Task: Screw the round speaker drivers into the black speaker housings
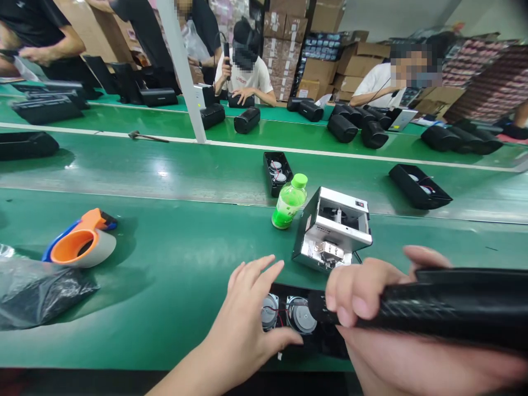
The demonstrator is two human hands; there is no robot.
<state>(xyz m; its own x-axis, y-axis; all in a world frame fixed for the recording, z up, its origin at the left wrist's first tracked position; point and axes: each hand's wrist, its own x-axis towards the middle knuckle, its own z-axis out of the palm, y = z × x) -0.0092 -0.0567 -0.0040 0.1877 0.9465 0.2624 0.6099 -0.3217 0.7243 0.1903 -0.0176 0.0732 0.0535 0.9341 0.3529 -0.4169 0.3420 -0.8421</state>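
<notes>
My right hand (363, 289) is wrapped round a black electric screwdriver (449, 308), which lies almost level and points left across the speaker housing. That black speaker housing (330, 344) is on the green bench just below, with two round speaker drivers (302, 316) and thin red wires showing inside. My left hand (251, 313) is over the housing's left part, fingers spread and thumb apart, with nothing held; whether it touches the housing I cannot tell. The screwdriver's tip is hidden or too dark to make out. Behind my right hand stands a silver and black screw feeder (336, 228).
A green-capped bottle (289, 202) stands left of the feeder. An orange and blue tape dispenser (84, 242) and a plastic bag (37, 289) lie on the left. Open speaker housings (277, 173) rest on the conveyor (185, 170). Co-workers (245, 63) sit and stand across it.
</notes>
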